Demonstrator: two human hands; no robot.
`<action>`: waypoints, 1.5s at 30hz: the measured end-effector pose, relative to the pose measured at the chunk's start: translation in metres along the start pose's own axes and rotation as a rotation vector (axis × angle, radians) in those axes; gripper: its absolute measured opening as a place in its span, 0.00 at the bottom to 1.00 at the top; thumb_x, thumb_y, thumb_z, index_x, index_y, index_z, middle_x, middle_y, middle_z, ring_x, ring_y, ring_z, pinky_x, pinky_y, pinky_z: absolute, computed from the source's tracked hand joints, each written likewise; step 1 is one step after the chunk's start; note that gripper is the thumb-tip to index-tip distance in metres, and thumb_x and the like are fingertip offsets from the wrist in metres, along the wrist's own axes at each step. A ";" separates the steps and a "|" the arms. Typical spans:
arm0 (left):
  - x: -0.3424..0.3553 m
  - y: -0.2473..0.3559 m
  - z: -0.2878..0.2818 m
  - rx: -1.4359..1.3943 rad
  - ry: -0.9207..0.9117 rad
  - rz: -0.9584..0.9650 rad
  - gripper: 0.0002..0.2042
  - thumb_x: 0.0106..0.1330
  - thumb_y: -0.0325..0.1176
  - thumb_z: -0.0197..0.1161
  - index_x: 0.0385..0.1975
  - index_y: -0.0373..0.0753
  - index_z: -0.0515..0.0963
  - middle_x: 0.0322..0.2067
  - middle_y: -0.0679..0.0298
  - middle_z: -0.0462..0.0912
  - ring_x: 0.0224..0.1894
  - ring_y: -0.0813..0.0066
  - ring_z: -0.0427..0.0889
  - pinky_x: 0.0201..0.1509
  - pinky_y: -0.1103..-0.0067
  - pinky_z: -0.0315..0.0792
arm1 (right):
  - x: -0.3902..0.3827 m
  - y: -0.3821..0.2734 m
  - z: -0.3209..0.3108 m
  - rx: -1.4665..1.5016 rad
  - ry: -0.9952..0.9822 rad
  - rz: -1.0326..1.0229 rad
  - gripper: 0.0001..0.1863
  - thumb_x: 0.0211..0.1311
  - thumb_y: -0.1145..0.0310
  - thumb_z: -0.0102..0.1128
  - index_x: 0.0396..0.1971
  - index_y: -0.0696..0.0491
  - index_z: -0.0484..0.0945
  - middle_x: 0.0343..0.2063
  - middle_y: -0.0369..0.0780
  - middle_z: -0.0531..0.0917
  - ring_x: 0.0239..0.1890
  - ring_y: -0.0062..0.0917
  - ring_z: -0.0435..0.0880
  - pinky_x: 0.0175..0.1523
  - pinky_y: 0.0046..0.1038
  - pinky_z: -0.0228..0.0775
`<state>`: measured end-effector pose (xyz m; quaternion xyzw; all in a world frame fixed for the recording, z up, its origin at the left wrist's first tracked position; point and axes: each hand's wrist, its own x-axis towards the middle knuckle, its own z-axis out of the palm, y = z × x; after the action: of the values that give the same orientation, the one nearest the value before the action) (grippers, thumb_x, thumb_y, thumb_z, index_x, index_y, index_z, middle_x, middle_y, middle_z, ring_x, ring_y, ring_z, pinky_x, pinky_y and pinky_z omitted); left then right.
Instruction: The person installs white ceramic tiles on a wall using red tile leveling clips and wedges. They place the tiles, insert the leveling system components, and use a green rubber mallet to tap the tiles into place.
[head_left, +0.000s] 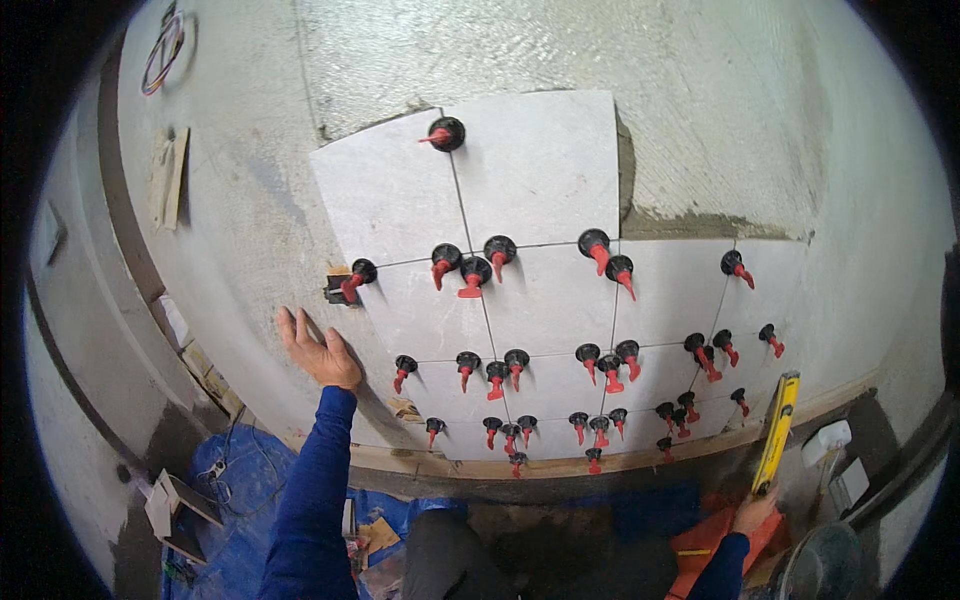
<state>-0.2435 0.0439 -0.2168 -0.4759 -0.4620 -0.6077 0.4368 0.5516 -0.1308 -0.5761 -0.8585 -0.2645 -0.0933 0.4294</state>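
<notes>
My left hand [318, 352] rests against the bare wall, fingers stretched out, just left of the tiled area. At the lower right, my right hand [752, 512] is closed around the lower end of a yellow spirit level [777, 435], which stands nearly upright and tilts a little to the right. Light grey wall tiles [540, 165] cover the middle of the wall in rows. Black round tile levelling clips with red T-shaped handles [474, 275] sit along the joints. One clip [362, 272] is at the left tile edge, by a dark box opening [340, 289].
Adhesive [690, 226] shows beside the top tile. A wooden batten [560, 487] runs beneath the lowest row. Loose wires [163, 55] hang at the upper left. Blue sheeting [245, 470] covers the floor at left, and a bucket [822, 562] stands at lower right.
</notes>
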 end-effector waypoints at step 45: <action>-0.002 -0.006 -0.004 -0.034 -0.016 0.007 0.30 0.75 0.46 0.56 0.74 0.42 0.65 0.77 0.45 0.58 0.79 0.40 0.54 0.81 0.50 0.46 | -0.156 -0.409 -0.228 1.411 -0.344 -0.500 0.20 0.72 0.78 0.56 0.62 0.61 0.69 0.50 0.46 0.82 0.44 0.30 0.86 0.53 0.34 0.82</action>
<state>-0.2494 0.0413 -0.2204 -0.4896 -0.4533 -0.6101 0.4272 0.2168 -0.1680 -0.2154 -0.2980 -0.5107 0.1382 0.7945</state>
